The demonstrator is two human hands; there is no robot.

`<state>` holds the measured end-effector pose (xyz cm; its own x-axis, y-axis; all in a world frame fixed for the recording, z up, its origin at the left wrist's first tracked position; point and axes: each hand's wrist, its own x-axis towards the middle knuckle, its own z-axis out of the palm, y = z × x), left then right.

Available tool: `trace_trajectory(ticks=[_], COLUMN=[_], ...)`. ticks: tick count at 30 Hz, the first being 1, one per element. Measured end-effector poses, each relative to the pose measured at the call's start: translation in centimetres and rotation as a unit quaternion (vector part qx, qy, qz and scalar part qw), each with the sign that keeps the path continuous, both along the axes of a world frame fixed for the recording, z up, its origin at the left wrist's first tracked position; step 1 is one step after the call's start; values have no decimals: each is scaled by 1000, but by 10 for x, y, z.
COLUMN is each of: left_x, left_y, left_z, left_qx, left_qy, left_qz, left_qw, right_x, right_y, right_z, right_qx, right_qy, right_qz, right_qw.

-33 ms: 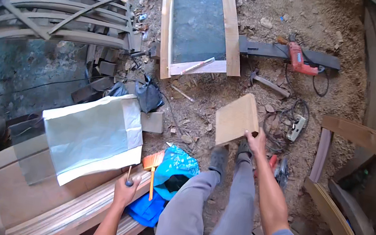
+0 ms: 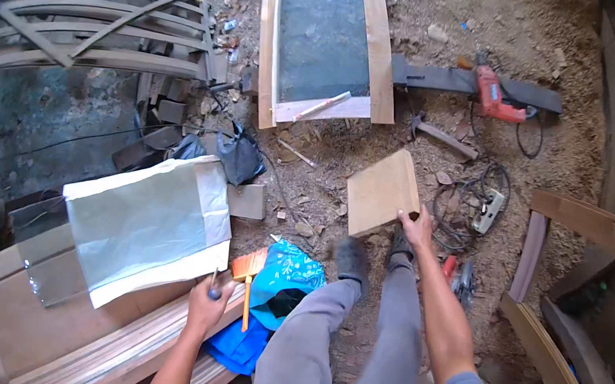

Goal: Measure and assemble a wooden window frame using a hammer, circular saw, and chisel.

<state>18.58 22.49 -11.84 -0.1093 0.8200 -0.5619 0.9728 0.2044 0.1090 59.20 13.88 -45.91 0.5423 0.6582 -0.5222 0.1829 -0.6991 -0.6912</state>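
My right hand (image 2: 416, 229) grips the near right corner of a flat tan board (image 2: 384, 192), held in front of my shoes. My left hand (image 2: 206, 311) is closed around a small tool with a thin shaft and a dark rounded knob (image 2: 214, 293); its exact kind is unclear. Beside that hand, a clear glass sheet (image 2: 43, 263) lies partly under white paper (image 2: 145, 227) on a stack of wooden boards (image 2: 139, 342). An orange brush (image 2: 250, 270) rests just right of my left hand, against a bright blue bag (image 2: 289, 269).
A wood-framed glass panel (image 2: 320, 33) lies ahead. Right of it are a red drill (image 2: 493, 97), a hammer (image 2: 444, 139) and a power strip (image 2: 489, 211) with coiled cable. Curved wooden frame pieces (image 2: 561, 369) stand at right, a slatted wooden frame (image 2: 111, 8) at far left.
The board in my right hand has shifted slightly left. My left hand has dipped a little with the tool, and my left shoe has moved slightly left. Both hands keep their hold.
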Motion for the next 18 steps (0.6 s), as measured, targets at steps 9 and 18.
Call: trace_trajectory(ticks=[9,18], left_x=[141,169], left_y=[108,174], left_z=[-272,-396], left_qx=[77,-180], left_qy=[-268,-184], left_qz=[-112,-239], left_qw=[954,936], right_x=[-27,37], right_y=[52,115], right_z=[-168,-120], right_qx=[15,-221], right_qy=[414,94], right_qz=[-66,370], right_qw=[908,898])
